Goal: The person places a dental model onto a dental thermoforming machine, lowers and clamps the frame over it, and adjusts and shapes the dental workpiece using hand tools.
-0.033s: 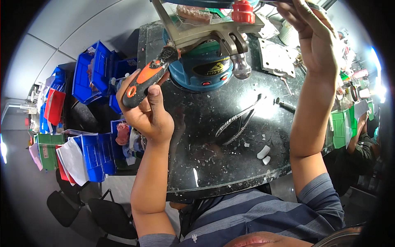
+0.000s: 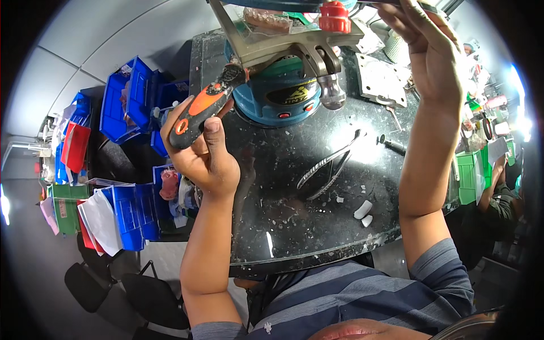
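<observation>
My left hand (image 2: pixel 201 156) is closed around an orange and black handle (image 2: pixel 207 105), the thumb lying along its near side. This handle joins a grey metal frame (image 2: pixel 283 48) with a red knob (image 2: pixel 335 17) and a rounded metal knob (image 2: pixel 332 97). Beneath the frame stands a round blue machine (image 2: pixel 266 110) with red switches. My right hand (image 2: pixel 433 54) is raised at the top right, its fingers curled over a dark bar (image 2: pixel 433 8) by the blue upper part of the machine. The picture's edge cuts off part of that bar.
On the black table (image 2: pixel 266 170) lie pliers (image 2: pixel 328 167), white fragments (image 2: pixel 363 209) and a dark-handled tool (image 2: pixel 392 144). A pale block with holes (image 2: pixel 379 82) sits behind. Blue bins (image 2: pixel 127 102) line the left, chairs (image 2: pixel 150 300) below them. Another person (image 2: pixel 498 198) is at the far right.
</observation>
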Tool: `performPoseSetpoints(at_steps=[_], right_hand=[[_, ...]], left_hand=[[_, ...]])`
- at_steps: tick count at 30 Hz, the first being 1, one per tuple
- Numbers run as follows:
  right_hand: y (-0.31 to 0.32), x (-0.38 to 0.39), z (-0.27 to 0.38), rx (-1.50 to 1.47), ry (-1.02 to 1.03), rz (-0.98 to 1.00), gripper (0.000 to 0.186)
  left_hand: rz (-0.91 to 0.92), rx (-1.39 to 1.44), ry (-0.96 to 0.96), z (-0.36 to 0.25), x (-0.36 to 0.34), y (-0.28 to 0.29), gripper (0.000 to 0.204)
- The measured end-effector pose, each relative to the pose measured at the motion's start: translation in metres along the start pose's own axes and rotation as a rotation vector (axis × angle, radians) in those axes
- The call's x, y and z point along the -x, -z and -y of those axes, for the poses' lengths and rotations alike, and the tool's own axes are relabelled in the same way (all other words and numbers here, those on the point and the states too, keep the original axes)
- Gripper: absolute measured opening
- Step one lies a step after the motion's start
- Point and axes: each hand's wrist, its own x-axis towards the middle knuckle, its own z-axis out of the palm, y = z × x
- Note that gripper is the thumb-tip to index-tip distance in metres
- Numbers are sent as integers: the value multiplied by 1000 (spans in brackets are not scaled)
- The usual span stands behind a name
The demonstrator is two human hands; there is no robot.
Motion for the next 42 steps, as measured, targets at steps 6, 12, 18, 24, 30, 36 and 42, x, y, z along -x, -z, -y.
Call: performPoseSetpoints(at_steps=[6, 12, 18, 24, 30, 36, 42], right_hand=[[-14, 3, -20, -66, 39, -57, 16], [-18, 9, -19, -127, 18, -26, 17], [-27, 9, -29, -55, -73, -180, 18], [-16, 3, -45, -42, -85, -145, 19], [-17, -1, -54, -107, -146, -25, 18], [-18, 0, -53, -80, -160, -55, 17], [-17, 0, -54, -108, -156, -43, 15]], left_hand=[[5, -4, -4, 2, 0, 2, 43], [-6, -9, 5, 0, 0, 1, 43], [0, -11, -10, 0, 0, 0, 42], [-2, -89, -44, 0, 0, -2, 39], [-12, -86, -40, -1, -1, -2, 39], [-7, -92, -34, 0, -1, -1, 39], [-5, -94, -34, 0, 0, -1, 40]])
